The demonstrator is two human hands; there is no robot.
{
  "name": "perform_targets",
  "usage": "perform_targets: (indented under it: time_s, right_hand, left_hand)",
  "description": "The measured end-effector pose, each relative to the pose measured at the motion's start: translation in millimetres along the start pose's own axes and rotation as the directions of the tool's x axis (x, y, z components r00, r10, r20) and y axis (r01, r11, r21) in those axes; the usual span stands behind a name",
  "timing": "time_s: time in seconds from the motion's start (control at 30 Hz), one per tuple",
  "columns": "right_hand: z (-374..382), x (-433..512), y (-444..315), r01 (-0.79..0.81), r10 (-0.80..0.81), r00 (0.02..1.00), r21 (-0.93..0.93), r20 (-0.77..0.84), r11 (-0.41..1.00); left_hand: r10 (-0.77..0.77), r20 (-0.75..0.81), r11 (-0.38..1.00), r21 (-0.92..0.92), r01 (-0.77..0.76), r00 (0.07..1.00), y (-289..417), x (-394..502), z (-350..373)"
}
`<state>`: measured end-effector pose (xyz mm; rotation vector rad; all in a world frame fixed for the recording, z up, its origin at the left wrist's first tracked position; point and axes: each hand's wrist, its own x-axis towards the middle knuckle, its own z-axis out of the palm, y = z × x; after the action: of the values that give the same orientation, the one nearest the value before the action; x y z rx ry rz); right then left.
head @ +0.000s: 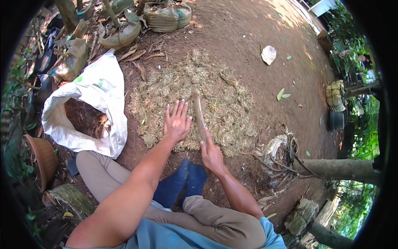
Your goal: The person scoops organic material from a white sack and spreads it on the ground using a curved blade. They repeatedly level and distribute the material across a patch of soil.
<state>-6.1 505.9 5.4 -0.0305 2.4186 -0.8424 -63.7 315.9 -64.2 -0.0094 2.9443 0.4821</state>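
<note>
A matted layer of dry fibrous plant material (230,115) lies spread on the bare soil in front of me. My left hand (178,122) rests palm down on its near left part, fingers apart, holding nothing. My right hand (212,155) grips the near end of a smooth, slightly curved wooden stick (199,109), the forefinger stretched along it. The stick points away from me and lies over the fibres, just right of my left hand. Left of the mat, a white woven sack (115,124) stands with its mouth wide, and brown loose material (84,119) shows inside.
Soil-filled planting bags (168,18) with stems stand at the upper left. A terracotta-coloured pot (43,162) and a mossy block (73,199) are at the left. A root bundle (278,152) with a trunk (335,169) lies at the right. A pale dry leaf (269,55) is beyond the mat.
</note>
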Motion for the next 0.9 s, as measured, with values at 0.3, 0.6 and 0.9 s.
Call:
perform_targets:
  time_s: [0.3, 0.6, 0.9]
  right_hand:
    - [2, 16, -10, 0.193, -0.186, 0.975, 0.047, -0.123, 0.98]
    - [-11, 36, -26, 0.178, -0.182, 0.981, -0.061, -0.07, 0.982]
    - [-15, 38, -16, 0.093, -0.091, 0.986, 0.01, -0.137, 0.996]
  left_hand:
    - [-0.039, 0.073, 0.999, 0.034, 0.036, 0.997, 1, 0, -8]
    - [-0.015, 0.04, 0.999, 0.034, 0.014, 0.999, 1, -1, -11]
    - [-0.029, 0.056, 1.0, 0.013, 0.028, 0.998, 3, -2, -13]
